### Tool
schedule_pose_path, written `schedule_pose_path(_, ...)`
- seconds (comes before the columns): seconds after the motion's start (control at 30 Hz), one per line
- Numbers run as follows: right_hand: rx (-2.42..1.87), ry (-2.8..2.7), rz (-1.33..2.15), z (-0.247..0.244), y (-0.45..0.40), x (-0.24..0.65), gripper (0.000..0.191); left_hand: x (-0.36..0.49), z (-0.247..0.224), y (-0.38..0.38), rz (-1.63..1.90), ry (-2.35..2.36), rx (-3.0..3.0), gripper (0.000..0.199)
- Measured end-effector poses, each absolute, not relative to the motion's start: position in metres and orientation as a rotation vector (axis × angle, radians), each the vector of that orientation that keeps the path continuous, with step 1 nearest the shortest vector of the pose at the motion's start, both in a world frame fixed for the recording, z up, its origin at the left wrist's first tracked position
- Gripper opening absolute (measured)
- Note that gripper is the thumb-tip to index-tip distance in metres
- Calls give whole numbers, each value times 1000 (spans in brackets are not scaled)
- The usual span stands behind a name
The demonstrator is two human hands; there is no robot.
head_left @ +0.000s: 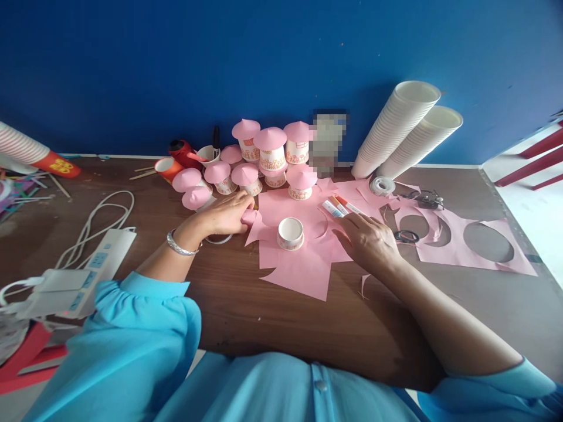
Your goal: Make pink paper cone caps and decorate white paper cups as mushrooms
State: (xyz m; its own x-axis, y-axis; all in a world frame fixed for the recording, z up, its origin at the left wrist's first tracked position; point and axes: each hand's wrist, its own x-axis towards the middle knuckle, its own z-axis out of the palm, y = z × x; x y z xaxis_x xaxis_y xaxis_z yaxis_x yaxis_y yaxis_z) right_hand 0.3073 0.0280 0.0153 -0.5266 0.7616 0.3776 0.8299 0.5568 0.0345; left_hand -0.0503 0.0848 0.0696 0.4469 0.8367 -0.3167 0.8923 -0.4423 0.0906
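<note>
A white paper cup (291, 230) with a printed band near its rim stands on overlapping pink paper sheets (303, 275) in front of me. To its left, my left hand (231, 214) is closed with curled fingers over a small pink object (250, 217); what it grips is mostly hidden. My right hand (372, 240) lies palm down on the pink paper, its fingers stretched out beside several capped markers (339, 206). Behind the cup, several small cup houses (272, 149) with pink cone roofs and drawn-on patterns stand grouped.
Two tall stacks of white cups (398, 129) lean against the blue wall. Nearby are a tape roll (382, 186), scissors (407, 236) and pink paper with round cut-outs (475, 240). A power strip (103, 258) with cables lies left. A red cup (168, 170) stands behind.
</note>
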Motion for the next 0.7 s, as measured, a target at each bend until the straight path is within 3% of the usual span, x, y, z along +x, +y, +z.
schedule_pose_path(0.17,-1383,-2414,-237,18,28,309,27,-57,82,76,-159,1716,2307,32)
schedule_pose_path(0.3,-1326,-2196,238,30,26,304,21,-57,98,64,287,1771,2170,36)
schedule_pose_path(0.53,-1192,-1703,1097,74,19,270,25,-15,123,48,931,1103,1510,46)
schedule_pose_path(0.7,-1034,-1434,1561,84,18,257,37,18,114,39,881,822,1152,44)
